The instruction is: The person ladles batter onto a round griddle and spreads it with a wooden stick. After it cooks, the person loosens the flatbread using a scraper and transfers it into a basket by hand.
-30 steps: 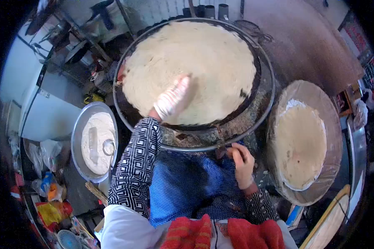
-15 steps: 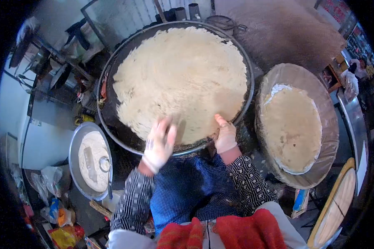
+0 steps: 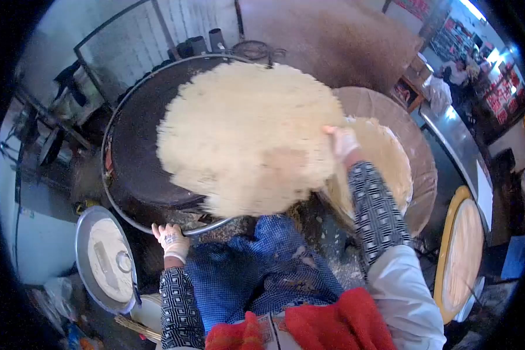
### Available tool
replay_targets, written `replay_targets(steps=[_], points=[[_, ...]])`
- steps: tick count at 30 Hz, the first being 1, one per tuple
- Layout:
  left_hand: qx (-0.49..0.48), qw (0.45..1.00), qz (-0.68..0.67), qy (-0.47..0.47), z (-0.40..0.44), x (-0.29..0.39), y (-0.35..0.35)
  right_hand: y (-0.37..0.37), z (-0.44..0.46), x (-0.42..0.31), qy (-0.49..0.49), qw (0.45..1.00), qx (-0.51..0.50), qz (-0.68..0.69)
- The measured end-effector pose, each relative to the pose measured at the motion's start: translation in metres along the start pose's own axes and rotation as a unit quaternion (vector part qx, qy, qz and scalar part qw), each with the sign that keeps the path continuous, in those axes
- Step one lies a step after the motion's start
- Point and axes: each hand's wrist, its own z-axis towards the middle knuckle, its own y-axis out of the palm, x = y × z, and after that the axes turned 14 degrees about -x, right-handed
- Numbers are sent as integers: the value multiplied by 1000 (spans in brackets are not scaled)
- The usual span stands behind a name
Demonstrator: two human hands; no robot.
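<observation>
A large, thin, pale flatbread [image 3: 245, 134] is partly off the round dark griddle [image 3: 137, 140], blurred by motion, its right part over the lined basket. My right hand [image 3: 343, 142] grips its right edge, fingers closed on it. My left hand [image 3: 171, 240], in a thin pale glove, rests at the metal rim at the griddle's front left, its fingers bent over the edge; whether they close on the rim is unclear. In the round lined basket [image 3: 423, 169] at the right lie similar pale flatbreads [image 3: 382, 149].
A metal bowl [image 3: 83, 251] of white flour with a ladle stands at the lower left. To the right are a yellow-rimmed oval board [image 3: 447, 251] and a metal-edged counter [image 3: 449, 137]. A person [image 3: 456, 73] is in the far upper right.
The flatbread has come off the griddle's left part and moved right with my right hand. My left hand has gone from the flatbread to the front-left rim. The view has turned right.
</observation>
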Motion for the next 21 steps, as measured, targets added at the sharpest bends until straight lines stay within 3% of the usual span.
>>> replay_targets(steps=[2,3,4,5,7,9,11,12,13,14,16,17,18,21], points=[[-26,999,20,-13,5,-3,0,-85,-8,-21,42,975,-23,-215],[-28,999,20,-16,8,-7,4,-127,-13,-44,77,935,-38,-343],[-30,999,20,-16,11,-10,7,-169,-17,-68,106,882,-53,-457],[-33,999,25,-21,11,-9,7,-239,24,66,14,733,-81,-675],[-39,998,41,-17,9,-12,5,-311,19,-27,97,638,-144,-750],[-11,999,51,-12,14,-20,11,-364,28,-94,148,649,-94,-740],[0,999,50,-7,10,-21,6,-360,13,-188,158,847,161,-481],[-2,999,35,0,14,-25,9,-369,21,-213,220,826,115,-506],[-9,999,44,-13,16,-27,9,-352,15,-234,140,837,126,-514],[-6,999,42,-10,15,-30,8,-348,21,-225,49,758,161,-630],[7,999,40,-21,13,-29,4,-314,32,-206,-50,692,89,-714],[17,1000,23,-11,12,-30,3,-273,21,-201,-45,695,47,-716],[28,999,25,-5,21,-40,13,-234,18,-190,54,764,-24,-643],[74,997,28,11,35,-58,34,-137,-11,-87,60,802,-107,-585]])
